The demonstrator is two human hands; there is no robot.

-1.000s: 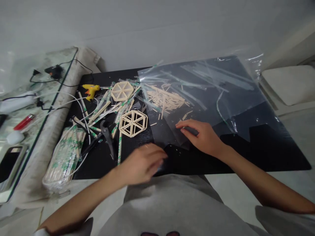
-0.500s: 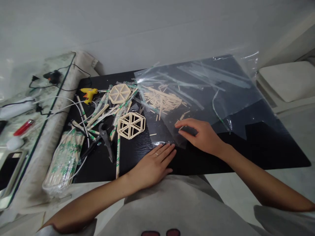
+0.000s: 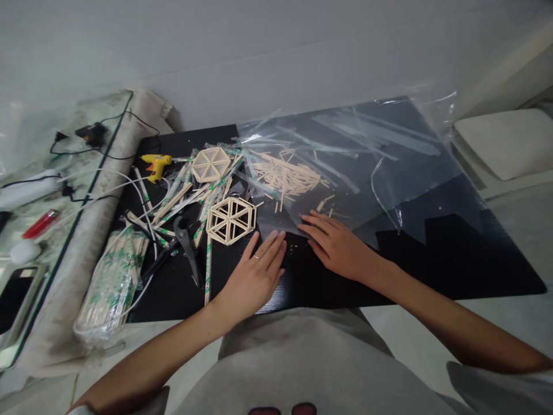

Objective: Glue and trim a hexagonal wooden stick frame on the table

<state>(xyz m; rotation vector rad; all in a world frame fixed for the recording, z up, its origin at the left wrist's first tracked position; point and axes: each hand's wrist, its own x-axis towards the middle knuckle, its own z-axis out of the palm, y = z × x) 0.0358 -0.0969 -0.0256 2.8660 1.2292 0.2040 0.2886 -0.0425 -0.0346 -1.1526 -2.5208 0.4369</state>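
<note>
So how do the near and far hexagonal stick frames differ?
Near hexagonal frame shows black through its gaps; far hexagonal frame looks pale there.
Near hexagonal frame has doubled edges, so looks thicker; far hexagonal frame looks flatter.
Near hexagonal frame sits by the left hand's fingertips; far hexagonal frame lies farther back.
Shared: pale sticks, six spokes.

Tabletop (image 3: 345,291): black, fine wood-grain texture, low sheen with soft reflections. Plastic sheet (image 3: 419,199): clear, smooth, glossy, creased at the edges. Front hexagonal frame (image 3: 230,220) and loose stick pieces (image 3: 296,178): pale bare wood, matt. Stick packet (image 3: 113,276): shiny, wrinkled clear film with green print. Glue gun (image 3: 158,166): smooth yellow plastic. Cutter (image 3: 187,248): dull grey, apparently metal, with black handles. Shirt (image 3: 302,357): soft matt grey cloth.
</note>
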